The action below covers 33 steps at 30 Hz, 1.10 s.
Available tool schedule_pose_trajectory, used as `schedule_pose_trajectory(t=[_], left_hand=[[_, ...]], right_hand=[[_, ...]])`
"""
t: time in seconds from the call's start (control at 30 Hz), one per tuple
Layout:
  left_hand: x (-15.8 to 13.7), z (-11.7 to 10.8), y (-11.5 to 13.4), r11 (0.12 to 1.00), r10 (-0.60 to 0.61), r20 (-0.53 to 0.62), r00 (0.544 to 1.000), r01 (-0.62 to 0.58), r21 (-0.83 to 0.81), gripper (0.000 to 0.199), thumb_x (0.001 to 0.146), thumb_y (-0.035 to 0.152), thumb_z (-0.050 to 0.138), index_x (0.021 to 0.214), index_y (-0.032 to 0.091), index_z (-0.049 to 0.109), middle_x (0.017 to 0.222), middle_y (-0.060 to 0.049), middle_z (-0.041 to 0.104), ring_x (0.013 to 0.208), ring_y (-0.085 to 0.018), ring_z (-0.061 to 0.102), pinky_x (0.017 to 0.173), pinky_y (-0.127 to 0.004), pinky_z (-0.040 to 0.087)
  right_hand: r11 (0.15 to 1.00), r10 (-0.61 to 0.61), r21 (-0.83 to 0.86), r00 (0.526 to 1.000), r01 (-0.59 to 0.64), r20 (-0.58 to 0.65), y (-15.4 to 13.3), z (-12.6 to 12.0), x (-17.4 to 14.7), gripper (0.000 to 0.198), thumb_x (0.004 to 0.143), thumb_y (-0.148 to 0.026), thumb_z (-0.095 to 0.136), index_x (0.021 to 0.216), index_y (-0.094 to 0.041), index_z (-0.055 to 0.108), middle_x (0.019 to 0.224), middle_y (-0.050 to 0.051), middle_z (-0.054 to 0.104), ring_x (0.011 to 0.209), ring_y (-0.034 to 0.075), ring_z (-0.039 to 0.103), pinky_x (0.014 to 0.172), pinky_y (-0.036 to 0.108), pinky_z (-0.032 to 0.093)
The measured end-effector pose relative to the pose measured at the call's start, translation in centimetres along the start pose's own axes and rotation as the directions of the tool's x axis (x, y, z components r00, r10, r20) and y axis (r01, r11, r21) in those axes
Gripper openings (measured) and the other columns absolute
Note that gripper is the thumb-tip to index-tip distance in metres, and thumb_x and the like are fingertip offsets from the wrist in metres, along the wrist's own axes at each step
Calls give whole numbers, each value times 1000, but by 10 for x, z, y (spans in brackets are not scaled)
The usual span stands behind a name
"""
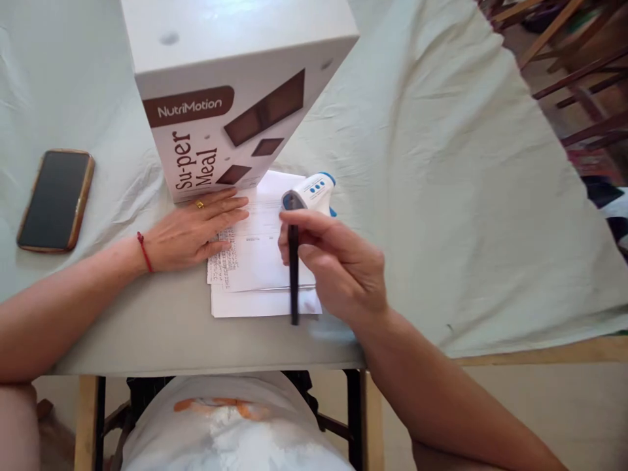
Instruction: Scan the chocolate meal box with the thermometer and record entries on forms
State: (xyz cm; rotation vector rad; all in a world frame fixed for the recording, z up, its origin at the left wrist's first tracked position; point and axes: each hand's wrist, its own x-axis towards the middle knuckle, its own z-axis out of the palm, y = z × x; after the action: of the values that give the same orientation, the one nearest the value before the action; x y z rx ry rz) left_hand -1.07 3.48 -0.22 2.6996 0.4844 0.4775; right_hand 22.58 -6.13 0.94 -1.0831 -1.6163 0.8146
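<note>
My left hand lies flat on the left part of some printed papers, its fingers stretched out toward the right. My right hand is raised over the right side of the sheets, thumb and fingers closed around a slim black pen that points down toward me. Just behind the right hand is a white and blue infrared thermometer, partly hidden by the fingers. A tall white NutriMotion box stands right behind the papers, close to my left fingertips.
A phone in a brown case lies on the left, its screen dark. Pale wrinkled cloth covers the table. Wooden furniture stands beyond the table at the upper right.
</note>
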Motion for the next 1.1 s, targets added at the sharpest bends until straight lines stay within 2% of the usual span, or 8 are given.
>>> schedule_pose_trajectory(t=[0.07,0.13,0.23,0.27,0.37,0.5,0.67,1.1], left_hand=[[0,2,-2,1000,-13,100,995,11,18,49,105,39,43,146,12,51,160,-19,42,153,-34,34,124,-56,33],[0,3,-3,999,-18,138,990,12,45,51,104,43,46,144,13,53,161,-20,39,153,-35,33,125,-57,30],[0,3,-1,998,-18,154,988,7,66,55,100,46,51,145,14,53,161,-20,38,153,-36,33,125,-57,30],[0,3,0,998,-18,158,987,7,68,56,99,46,53,146,14,52,162,-20,38,153,-35,33,125,-56,29],[1,2,1,997,-26,165,986,14,73,57,98,44,54,146,13,51,162,-20,37,153,-35,32,126,-56,28],[2,2,4,997,-56,173,983,46,63,50,102,38,46,145,13,51,162,-19,37,153,-34,32,126,-55,27],[4,5,13,992,-123,133,983,117,55,48,101,38,48,142,15,54,161,-17,40,153,-34,34,126,-57,26],[8,4,18,985,-168,134,977,163,50,46,96,33,52,138,15,57,160,-16,43,152,-35,35,125,-57,28]], right_hand=[[992,-1,129,999,-5,48,0,3,-1,35,91,-28,63,126,-29,60,88,3,63,79,19,64,74,39,58],[976,-6,218,999,-6,51,-1,7,-3,39,87,-27,71,124,-32,59,87,1,61,78,18,63,76,39,59],[960,26,280,1000,-22,-9,-2,13,-11,16,94,-30,64,110,-32,64,78,-2,57,68,15,58,67,34,54],[960,44,276,999,-38,-15,-2,14,-13,13,97,-33,58,108,-31,66,76,-1,57,66,15,56,64,34,51],[976,112,187,993,-116,31,-1,16,-19,24,100,-35,48,108,-28,70,76,1,61,69,18,58,65,37,51],[981,191,35,981,-192,27,-2,20,-19,15,88,-19,55,93,-26,67,72,0,63,62,15,57,57,31,48],[984,168,-70,986,-166,18,-5,28,-15,16,75,-9,61,76,-24,57,61,-5,59,49,9,48,45,24,38],[988,109,-117,988,-96,112,-7,31,-15,13,81,-11,58,75,-23,58,59,-6,57,51,8,48,51,23,39]])
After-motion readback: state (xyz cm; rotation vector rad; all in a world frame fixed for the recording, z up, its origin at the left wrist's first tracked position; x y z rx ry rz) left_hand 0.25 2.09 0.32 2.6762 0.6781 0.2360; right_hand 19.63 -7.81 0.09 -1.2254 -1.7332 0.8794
